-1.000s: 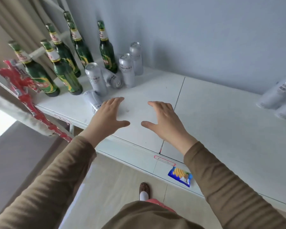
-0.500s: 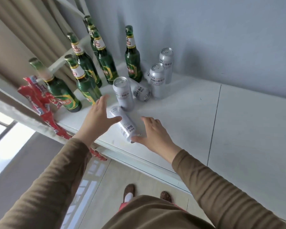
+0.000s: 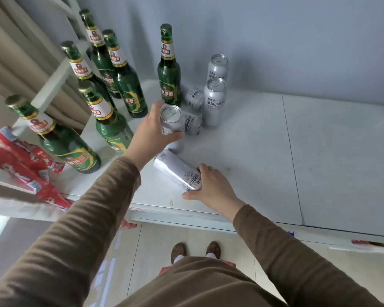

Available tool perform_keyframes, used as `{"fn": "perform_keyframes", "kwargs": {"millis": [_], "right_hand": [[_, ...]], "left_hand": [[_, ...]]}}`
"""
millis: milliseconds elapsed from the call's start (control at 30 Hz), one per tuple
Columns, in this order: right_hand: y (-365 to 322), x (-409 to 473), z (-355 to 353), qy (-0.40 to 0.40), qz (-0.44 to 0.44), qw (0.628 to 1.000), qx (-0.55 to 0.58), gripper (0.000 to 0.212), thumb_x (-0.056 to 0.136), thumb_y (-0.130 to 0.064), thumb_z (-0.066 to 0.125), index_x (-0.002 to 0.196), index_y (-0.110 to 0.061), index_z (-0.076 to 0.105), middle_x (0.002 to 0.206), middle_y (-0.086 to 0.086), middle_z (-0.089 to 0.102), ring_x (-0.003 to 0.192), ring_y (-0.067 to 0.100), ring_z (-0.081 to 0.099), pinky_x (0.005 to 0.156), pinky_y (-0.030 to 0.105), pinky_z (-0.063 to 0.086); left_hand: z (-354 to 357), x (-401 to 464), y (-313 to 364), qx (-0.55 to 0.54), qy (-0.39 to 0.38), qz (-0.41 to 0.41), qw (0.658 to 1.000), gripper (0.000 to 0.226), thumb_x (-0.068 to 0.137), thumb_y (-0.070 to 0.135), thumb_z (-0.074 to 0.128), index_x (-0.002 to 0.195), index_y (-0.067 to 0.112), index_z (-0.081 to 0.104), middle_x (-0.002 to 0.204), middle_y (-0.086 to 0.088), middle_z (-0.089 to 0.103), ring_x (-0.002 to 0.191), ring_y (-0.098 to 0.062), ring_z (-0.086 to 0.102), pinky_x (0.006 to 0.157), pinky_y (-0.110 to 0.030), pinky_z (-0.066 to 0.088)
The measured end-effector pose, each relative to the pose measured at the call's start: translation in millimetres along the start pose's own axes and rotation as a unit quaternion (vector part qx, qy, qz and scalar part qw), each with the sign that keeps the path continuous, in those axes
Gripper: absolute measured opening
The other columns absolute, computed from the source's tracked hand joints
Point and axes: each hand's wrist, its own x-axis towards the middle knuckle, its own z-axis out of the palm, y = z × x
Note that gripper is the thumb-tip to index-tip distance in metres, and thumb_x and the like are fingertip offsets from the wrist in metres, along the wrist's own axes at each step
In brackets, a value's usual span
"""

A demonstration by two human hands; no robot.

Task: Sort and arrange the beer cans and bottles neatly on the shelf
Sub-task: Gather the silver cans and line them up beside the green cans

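On the white shelf [image 3: 275, 156] several green beer bottles [image 3: 129, 85] stand at the left and back, one [image 3: 169, 72] apart nearer the wall. Silver cans cluster beside it: two upright [image 3: 215, 103], two lying [image 3: 194, 99]. My left hand [image 3: 151, 134] is wrapped around an upright silver can [image 3: 171, 120]. My right hand [image 3: 211, 187] grips the near end of a silver can lying on its side [image 3: 177, 169] close to the shelf's front edge.
A red snack wrapper strip [image 3: 27, 165] hangs at the shelf's left end by a white frame post [image 3: 56, 80] and beige curtain. The grey wall runs behind. My feet [image 3: 195, 251] stand on the tiled floor below the front edge.
The view swung left toward the bottles. My left hand went forward and closed on the upright can; my right hand closed on the lying can's end.
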Motion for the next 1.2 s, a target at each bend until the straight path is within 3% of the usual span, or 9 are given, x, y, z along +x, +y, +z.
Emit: {"fn": "perform_keyframes", "kwargs": {"millis": [133,400,533,667,867,967,1133,1200], "right_hand": [[8.0,-8.1,-5.5,0.014,0.006,0.999,0.052,0.071,0.063,-0.057,0.083,0.115,-0.022,0.049,0.110,-0.002,0.054,0.097,0.023,0.057,0.079,0.034,0.045],[19.4,-24.6,-36.0,0.100,-0.008,0.973,0.207,0.065,0.066,-0.050,0.087,0.119,-0.032,0.053,0.112,-0.013,0.052,0.098,0.006,0.057,0.083,0.027,0.047],[23.8,-34.6,-65.7,0.148,-0.020,0.965,0.214,0.064,0.069,-0.047,0.087,0.121,-0.031,0.053,0.115,-0.012,0.052,0.101,0.003,0.054,0.082,0.020,0.043],[41.5,-49.7,-94.6,0.201,-0.022,0.953,0.224,0.066,0.069,-0.042,0.089,0.123,-0.031,0.053,0.119,-0.011,0.055,0.107,0.003,0.056,0.088,0.023,0.046],[79.1,-81.9,-133.0,0.251,0.004,0.938,0.237,0.069,0.068,-0.038,0.090,0.122,-0.032,0.049,0.114,-0.019,0.058,0.103,0.003,0.058,0.085,0.027,0.048],[107.9,-101.5,-151.5,0.264,0.017,0.937,0.229,0.069,0.067,-0.039,0.089,0.121,-0.035,0.046,0.109,-0.021,0.059,0.099,0.006,0.060,0.081,0.029,0.050],[172.6,-137.8,-186.4,0.270,0.026,0.941,0.202,0.068,0.068,-0.035,0.088,0.120,-0.033,0.044,0.106,-0.021,0.059,0.095,0.008,0.058,0.078,0.024,0.047],[204.9,-152.5,-203.9,0.265,0.025,0.944,0.193,0.065,0.069,-0.035,0.087,0.118,-0.033,0.045,0.107,-0.020,0.059,0.094,0.006,0.057,0.076,0.019,0.045]], "left_hand": [[5.8,2.2,-5.3,-0.026,0.007,0.009,1.000,0.068,0.075,0.034,0.085,0.127,0.019,0.044,0.108,0.006,0.063,0.091,-0.017,0.062,0.074,-0.030,0.045],[5.0,-2.1,-2.6,-0.067,0.003,0.007,0.998,0.063,0.072,0.032,0.087,0.121,0.024,0.048,0.108,0.008,0.065,0.089,-0.010,0.061,0.073,-0.024,0.047],[5.8,-3.3,15.5,-0.083,0.003,0.028,0.996,0.062,0.071,0.033,0.087,0.120,0.024,0.051,0.106,0.009,0.064,0.090,-0.011,0.060,0.076,-0.028,0.048],[13.8,-2.2,46.9,-0.089,-0.007,0.053,0.995,0.062,0.069,0.036,0.087,0.119,0.028,0.052,0.099,0.018,0.064,0.085,0.004,0.058,0.072,-0.027,0.048],[48.7,-4.2,100.4,-0.112,-0.049,0.079,0.989,0.061,0.069,0.037,0.087,0.118,0.028,0.053,0.098,0.017,0.064,0.082,-0.003,0.058,0.072,-0.027,0.047],[76.1,-6.0,133.3,-0.136,-0.069,0.089,0.984,0.060,0.068,0.036,0.088,0.116,0.032,0.053,0.100,0.020,0.065,0.086,0.005,0.059,0.076,-0.024,0.049],[134.9,-9.5,196.5,-0.154,-0.097,0.100,0.978,0.065,0.063,0.040,0.088,0.118,0.032,0.053,0.105,0.019,0.067,0.094,-0.006,0.063,0.083,-0.036,0.056],[160.9,-12.8,226.5,-0.151,-0.103,0.098,0.978,0.063,0.066,0.036,0.089,0.118,0.032,0.053,0.105,0.020,0.066,0.093,-0.004,0.062,0.081,-0.029,0.055]]}}
